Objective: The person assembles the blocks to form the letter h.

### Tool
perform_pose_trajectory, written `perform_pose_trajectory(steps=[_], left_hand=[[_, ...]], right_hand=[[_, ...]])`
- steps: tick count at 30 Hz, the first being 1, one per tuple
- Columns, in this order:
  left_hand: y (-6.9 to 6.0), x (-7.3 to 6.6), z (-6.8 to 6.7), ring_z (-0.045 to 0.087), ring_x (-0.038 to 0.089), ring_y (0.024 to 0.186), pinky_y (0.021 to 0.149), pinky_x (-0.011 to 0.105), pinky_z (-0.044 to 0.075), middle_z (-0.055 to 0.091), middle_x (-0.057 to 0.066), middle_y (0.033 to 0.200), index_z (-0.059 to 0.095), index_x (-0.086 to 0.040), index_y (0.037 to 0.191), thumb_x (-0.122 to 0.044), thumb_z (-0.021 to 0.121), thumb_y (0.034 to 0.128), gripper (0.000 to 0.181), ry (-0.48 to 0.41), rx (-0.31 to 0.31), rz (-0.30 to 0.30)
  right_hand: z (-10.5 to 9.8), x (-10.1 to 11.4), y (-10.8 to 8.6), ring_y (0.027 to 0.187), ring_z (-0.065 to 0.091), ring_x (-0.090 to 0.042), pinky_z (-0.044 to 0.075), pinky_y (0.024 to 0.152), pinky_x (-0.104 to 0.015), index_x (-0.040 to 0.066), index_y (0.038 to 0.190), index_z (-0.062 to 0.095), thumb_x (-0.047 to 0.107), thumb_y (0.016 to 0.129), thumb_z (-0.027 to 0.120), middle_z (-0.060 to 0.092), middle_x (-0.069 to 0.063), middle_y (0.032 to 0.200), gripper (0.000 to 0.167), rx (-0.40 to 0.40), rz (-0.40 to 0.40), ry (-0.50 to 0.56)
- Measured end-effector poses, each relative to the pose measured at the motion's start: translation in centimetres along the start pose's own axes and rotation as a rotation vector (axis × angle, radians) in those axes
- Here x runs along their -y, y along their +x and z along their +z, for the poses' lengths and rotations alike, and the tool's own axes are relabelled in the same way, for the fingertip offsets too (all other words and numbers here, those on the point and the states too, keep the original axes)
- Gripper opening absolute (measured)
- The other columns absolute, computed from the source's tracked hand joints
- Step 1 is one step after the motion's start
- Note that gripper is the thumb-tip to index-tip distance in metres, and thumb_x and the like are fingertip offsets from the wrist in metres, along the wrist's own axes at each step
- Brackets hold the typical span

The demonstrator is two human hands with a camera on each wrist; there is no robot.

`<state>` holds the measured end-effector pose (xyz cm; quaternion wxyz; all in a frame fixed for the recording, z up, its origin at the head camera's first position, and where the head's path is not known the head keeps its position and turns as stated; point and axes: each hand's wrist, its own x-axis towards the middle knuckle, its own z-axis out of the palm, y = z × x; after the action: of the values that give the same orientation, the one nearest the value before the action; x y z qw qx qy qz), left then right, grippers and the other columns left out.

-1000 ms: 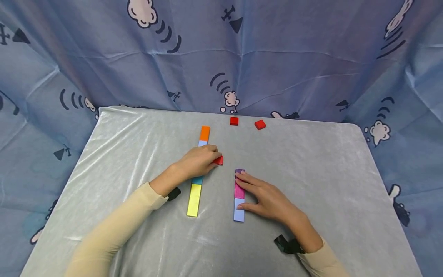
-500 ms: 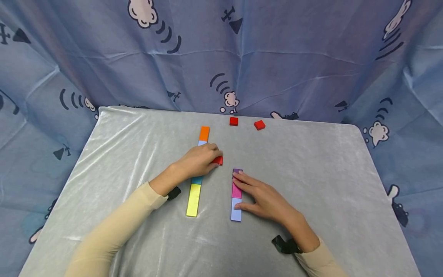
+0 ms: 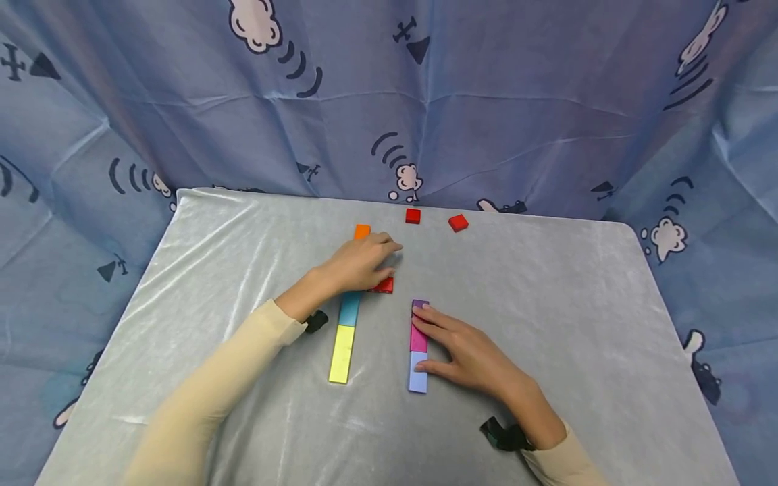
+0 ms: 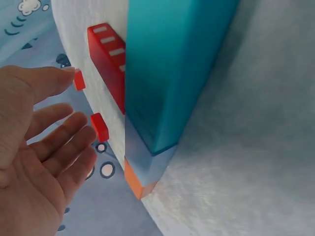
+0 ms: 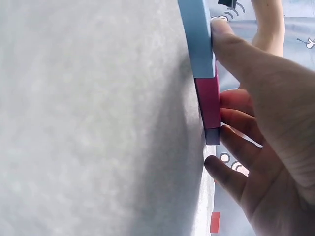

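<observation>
My left hand [image 3: 365, 262] hovers with loosely extended fingers over the left row of blocks, holding nothing. Just below its thumb, a red block [image 3: 384, 285] juts out from the row's right side; the left wrist view shows pale stripes on it. That row has an orange block [image 3: 362, 231], a light blue block [image 4: 147, 160] hidden from the head camera by the hand, a teal block [image 3: 349, 309] and a yellow block [image 3: 342, 355]. My right hand [image 3: 471, 344] touches the right row with fairly straight fingers. It has a purple block [image 3: 420, 304], a pink block [image 3: 419, 342] and a light blue block [image 3: 417, 382].
Two small red blocks, one square-on [image 3: 412, 216] and one turned [image 3: 458, 223], lie near the far edge of the table [image 3: 577, 304], which a grey cloth covers. A patterned blue curtain [image 3: 516, 101] hangs behind and at both sides.
My left hand has let go of the red block and moved up and away, its fingers spreading. Earlier the right hand slid its row slightly left; it still touches it.
</observation>
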<state>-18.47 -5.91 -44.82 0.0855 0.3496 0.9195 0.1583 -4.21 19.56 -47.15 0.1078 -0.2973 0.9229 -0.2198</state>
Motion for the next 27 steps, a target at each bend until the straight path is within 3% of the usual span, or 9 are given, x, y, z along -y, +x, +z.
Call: perform_pose_trajectory(steps=[8, 12, 16, 21, 27], left_hand=[[2.9, 0.1, -0.8, 0.060, 0.027, 0.135, 0.117, 0.043, 0.054, 0.062, 0.011, 0.147, 0.059, -0.008, 0.150, -0.025, 0.068, 0.1030, 0.051, 0.011, -0.029, -0.037], [4.0, 0.0, -0.5, 0.059, 0.024, 0.136, 0.117, 0.042, 0.053, 0.061, 0.008, 0.147, 0.057, -0.011, 0.151, -0.026, 0.068, 0.1031, 0.052, 0.006, -0.017, -0.063], [4.8, 0.1, 0.1, 0.059, 0.024, 0.135, 0.116, 0.042, 0.054, 0.061, 0.008, 0.146, 0.056, -0.012, 0.153, -0.026, 0.068, 0.1033, 0.053, -0.014, -0.007, -0.066], [5.8, 0.3, -0.1, 0.060, 0.024, 0.127, 0.109, 0.043, 0.057, 0.062, 0.009, 0.140, 0.059, -0.011, 0.150, -0.024, 0.068, 0.1027, 0.050, -0.016, -0.045, -0.076], [6.9, 1.1, -0.4, 0.057, 0.026, 0.135, 0.115, 0.043, 0.053, 0.058, 0.010, 0.144, 0.058, -0.011, 0.149, -0.024, 0.067, 0.1038, 0.048, 0.004, -0.029, -0.082]], right_hand=[[-0.1, -0.1, 0.0, 0.153, 0.050, -0.028, 0.049, 0.120, -0.049, 0.013, 0.157, 0.053, 0.048, 0.087, 0.086, 0.048, -0.005, 0.167, 0.085, 0.007, 0.016, 0.008], [-0.1, -0.1, -0.2, 0.152, 0.050, -0.029, 0.048, 0.121, -0.050, 0.012, 0.157, 0.053, 0.050, 0.087, 0.085, 0.048, -0.005, 0.167, 0.085, 0.007, 0.008, 0.004], [0.0, -0.2, -0.7, 0.151, 0.051, -0.030, 0.048, 0.121, -0.052, 0.012, 0.155, 0.055, 0.048, 0.086, 0.086, 0.050, -0.005, 0.165, 0.084, -0.001, 0.000, -0.013], [-0.1, 0.0, -0.5, 0.152, 0.050, -0.030, 0.047, 0.122, -0.050, 0.012, 0.156, 0.054, 0.046, 0.086, 0.087, 0.049, -0.005, 0.166, 0.085, -0.009, -0.010, -0.017], [-0.2, 0.2, 0.0, 0.152, 0.050, -0.028, 0.047, 0.122, -0.048, 0.010, 0.155, 0.055, 0.047, 0.085, 0.088, 0.050, -0.006, 0.165, 0.085, -0.006, -0.019, -0.020]])
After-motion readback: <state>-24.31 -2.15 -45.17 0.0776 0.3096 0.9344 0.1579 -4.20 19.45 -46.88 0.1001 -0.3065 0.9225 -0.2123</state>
